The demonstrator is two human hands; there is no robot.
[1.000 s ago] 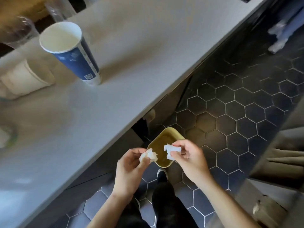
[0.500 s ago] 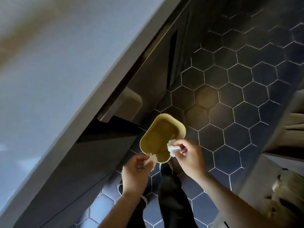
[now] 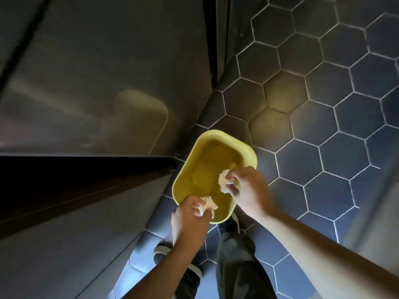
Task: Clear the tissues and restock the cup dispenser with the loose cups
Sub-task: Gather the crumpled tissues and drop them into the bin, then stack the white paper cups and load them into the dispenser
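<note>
A yellow bin (image 3: pixel 207 145) stands on the floor beside the dark counter front, its inside bare. My left hand (image 3: pixel 190 221) pinches a crumpled white tissue (image 3: pixel 208 203) over the bin's near rim. My right hand (image 3: pixel 248 190) holds a second crumpled tissue (image 3: pixel 223 181) above the bin's right side. Both tissues are over the bin's opening. The cups and the cup dispenser are out of view.
The dark counter front (image 3: pixel 103 83) fills the left half and reflects the bin. Dark hexagonal floor tiles (image 3: pixel 323 126) spread to the right. My legs and shoes (image 3: pixel 233 262) stand just behind the bin.
My view has dropped from the counter top to the floor. Both hands have come down with their tissues, from above the bin to right over its opening.
</note>
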